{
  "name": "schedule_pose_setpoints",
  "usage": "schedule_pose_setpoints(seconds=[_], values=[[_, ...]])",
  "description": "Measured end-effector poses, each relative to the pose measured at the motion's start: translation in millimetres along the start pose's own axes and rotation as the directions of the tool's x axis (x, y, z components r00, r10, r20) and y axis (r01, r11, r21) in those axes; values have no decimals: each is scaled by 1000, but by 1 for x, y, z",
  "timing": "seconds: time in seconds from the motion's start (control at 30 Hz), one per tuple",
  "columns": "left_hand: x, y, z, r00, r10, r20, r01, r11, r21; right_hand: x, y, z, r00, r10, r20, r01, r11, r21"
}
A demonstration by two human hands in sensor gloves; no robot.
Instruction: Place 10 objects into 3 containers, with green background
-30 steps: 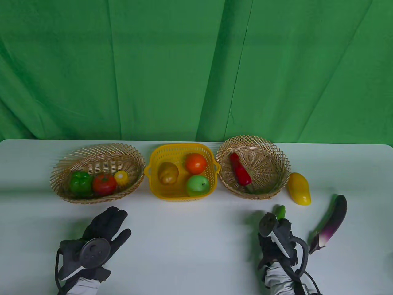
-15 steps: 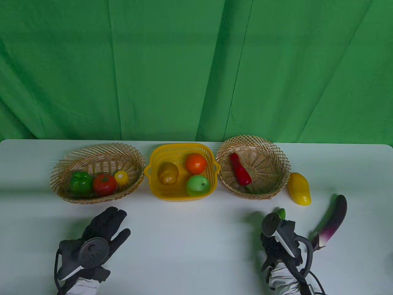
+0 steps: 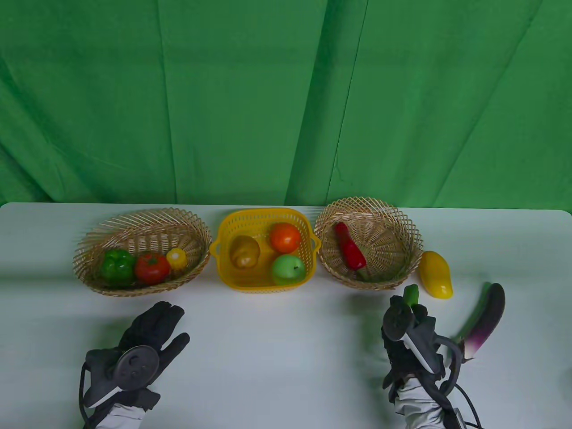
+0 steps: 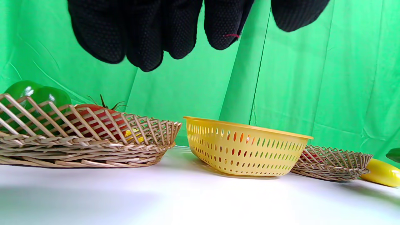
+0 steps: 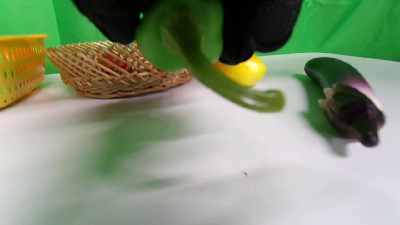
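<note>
My right hand [image 3: 409, 328] grips a green chili pepper [image 3: 411, 295] and holds it above the table, just in front of the right wicker basket [image 3: 404, 221]. In the right wrist view the pepper [image 5: 187, 47] hangs from my fingers with its curved stem lowest. That basket holds a red pepper [image 3: 350, 246]. A yellow mango [image 3: 435, 273] and a purple eggplant [image 3: 485, 319] lie on the table to the right. My left hand [image 3: 149, 337] is open and empty, palm down, in front of the left wicker basket [image 3: 107, 223].
The left basket holds a green bell pepper [image 3: 117, 264], a tomato [image 3: 152, 267] and a small yellow piece [image 3: 177, 258]. The yellow plastic basket [image 3: 263, 216] holds a pear [image 3: 244, 251], an orange [image 3: 285, 237] and a green apple [image 3: 288, 269]. A green cloth hangs behind.
My right hand has lifted the green chili pepper and moved it forward toward the right wicker basket. The left hand has not moved.
</note>
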State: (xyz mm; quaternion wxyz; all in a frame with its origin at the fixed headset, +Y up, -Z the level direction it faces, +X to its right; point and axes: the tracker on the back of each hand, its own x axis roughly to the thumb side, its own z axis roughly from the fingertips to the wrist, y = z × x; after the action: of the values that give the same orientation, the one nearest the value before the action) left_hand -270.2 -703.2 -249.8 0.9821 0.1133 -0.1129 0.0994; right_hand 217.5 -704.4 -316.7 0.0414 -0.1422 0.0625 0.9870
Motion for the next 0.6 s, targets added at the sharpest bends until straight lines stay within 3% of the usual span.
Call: schedule_pose_setpoints(seconds=[0.27,0.6], values=[[0,0,0,1000,-3,-4,3,1000,-3,14,-19,-13,1000,-16,10,16,998,-60],[0,0,0,1000,-6,-4,6,1000,-1,37,-31,-46,999,-44,-8,43,995,-90]])
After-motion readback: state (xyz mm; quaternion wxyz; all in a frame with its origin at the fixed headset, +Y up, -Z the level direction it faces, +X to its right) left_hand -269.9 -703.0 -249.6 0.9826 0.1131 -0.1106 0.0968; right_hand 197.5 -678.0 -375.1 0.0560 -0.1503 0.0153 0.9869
